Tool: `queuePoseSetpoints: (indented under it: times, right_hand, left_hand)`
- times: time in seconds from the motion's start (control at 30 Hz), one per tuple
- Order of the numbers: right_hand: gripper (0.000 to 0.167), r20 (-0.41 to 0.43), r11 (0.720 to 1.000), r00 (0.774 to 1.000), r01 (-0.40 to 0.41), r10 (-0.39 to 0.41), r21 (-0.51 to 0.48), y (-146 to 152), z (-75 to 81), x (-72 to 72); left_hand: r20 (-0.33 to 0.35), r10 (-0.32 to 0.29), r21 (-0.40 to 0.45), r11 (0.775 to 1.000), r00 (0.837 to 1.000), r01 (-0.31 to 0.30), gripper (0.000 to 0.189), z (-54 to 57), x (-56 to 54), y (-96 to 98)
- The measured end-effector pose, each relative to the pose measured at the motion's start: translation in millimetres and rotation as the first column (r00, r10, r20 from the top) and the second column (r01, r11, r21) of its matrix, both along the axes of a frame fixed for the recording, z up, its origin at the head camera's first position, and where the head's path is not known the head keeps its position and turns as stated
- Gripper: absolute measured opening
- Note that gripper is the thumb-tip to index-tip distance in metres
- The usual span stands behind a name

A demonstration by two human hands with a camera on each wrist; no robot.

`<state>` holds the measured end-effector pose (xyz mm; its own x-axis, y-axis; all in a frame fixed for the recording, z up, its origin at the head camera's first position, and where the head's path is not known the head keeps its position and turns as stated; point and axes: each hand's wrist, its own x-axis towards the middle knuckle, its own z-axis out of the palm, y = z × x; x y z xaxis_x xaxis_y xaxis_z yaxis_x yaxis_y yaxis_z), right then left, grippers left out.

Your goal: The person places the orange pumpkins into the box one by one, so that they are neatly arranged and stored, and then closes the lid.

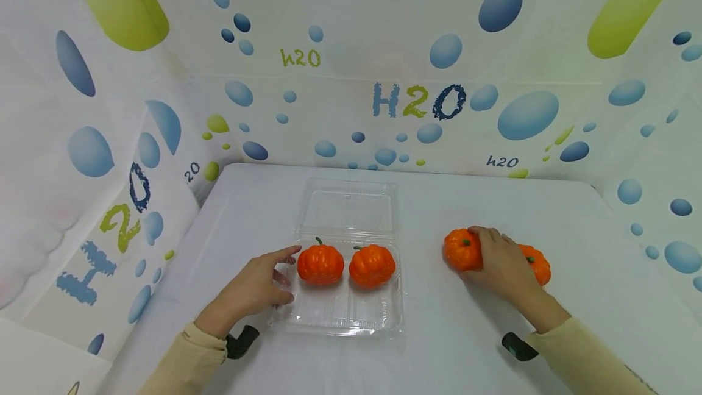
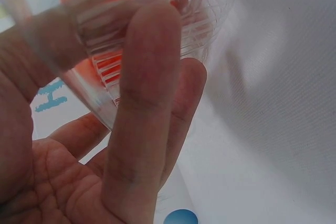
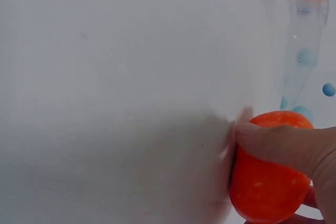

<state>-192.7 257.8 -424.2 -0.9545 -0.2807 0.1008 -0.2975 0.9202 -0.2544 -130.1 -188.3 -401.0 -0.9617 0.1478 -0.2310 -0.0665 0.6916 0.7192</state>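
On the left, rests the left hand (image 1: 253, 288), below a cream left sleeve (image 1: 192, 349), against the left wall of a hinged clear plastic container (image 1: 375, 320), with fingers loosely bent and with a wide gap between thumb and index finger. Has the clear lid (image 1: 348, 211) laid open toward the far side. Inside, near the left wall, has a round ribbed orange pumpkin (image 1: 320, 266), upright, with a green stem. Just right of it, also inside, has a second ribbed orange pumpkin (image 1: 372, 267), tilted, with stem toward the left. Well right of the container, over a white table (image 1: 433, 334), grips a third ribbed orange pumpkin (image 1: 459, 250) with the right hand (image 1: 501, 268), between thumb and fingers; cannot tell whether lifted. Farther right, partly behind that hand, has a fourth ribbed orange pumpkin (image 1: 540, 267). Along the far side, faces a white backdrop (image 1: 340, 96) with blue and green drops.
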Motion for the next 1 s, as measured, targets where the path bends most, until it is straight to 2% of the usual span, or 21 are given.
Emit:
queuePoseSetpoints:
  times: [0.1, 0.17, 0.27, 0.37, 0.67, 0.8, 0.9, 1.0]
  right_hand:
    - [0.091, 0.086, 0.994, 0.996, 0.025, -0.016, -0.105, -2.1, 0.4, 6.2]
    - [0.093, 0.172, 0.976, 0.985, 0.06, -0.023, -0.209, -2.9, 2.3, 10.3]
    - [0.094, 0.271, 0.927, 0.963, 0.108, -0.007, -0.36, -3.6, 7.1, 16.1]
    - [0.089, 0.321, 0.875, 0.947, 0.139, 0.019, -0.463, -6.1, 14.3, 22.4]
    - [0.076, 0.405, 0.75, 0.897, 0.143, 0.177, -0.646, -31.8, 38.3, 41.3]
    - [0.071, 0.437, 0.687, 0.854, 0.137, 0.283, -0.713, -49.5, 47.7, 48.9]
    - [0.066, 0.46, 0.634, 0.803, 0.136, 0.38, -0.761, -63.9, 51.9, 53.8]
    - [0.065, 0.482, 0.592, 0.745, 0.146, 0.462, -0.793, -78.5, 54.3, 57.9]
  left_hand:
    - [0.004, 0.006, 0.002, 1.0, 1.0, -0.006, 0.087, -0.1, -0.3, 0.6]
    - [0.008, 0.014, 0.004, 1.0, 1.0, -0.014, 0.087, -0.1, -0.6, 0.9]
    - [0.008, 0.006, 0.009, 1.0, 1.0, -0.006, 0.087, 0.4, -0.3, 0.9]
    - [0.0, -0.002, 0.006, 1.0, 1.0, 0.002, 0.088, 1.0, 0.0, 0.7]
    - [-0.002, -0.004, 0.0, 1.0, 1.0, 0.004, 0.088, 2.8, 0.4, 0.7]
    - [0.002, -0.005, 0.007, 1.0, 1.0, 0.005, 0.088, 3.6, 0.7, 1.3]
    - [0.005, -0.005, 0.008, 1.0, 1.0, 0.005, 0.089, 4.3, 1.1, 1.6]
    - [0.007, -0.003, 0.006, 1.0, 1.0, 0.003, 0.089, 4.7, 1.2, 1.9]
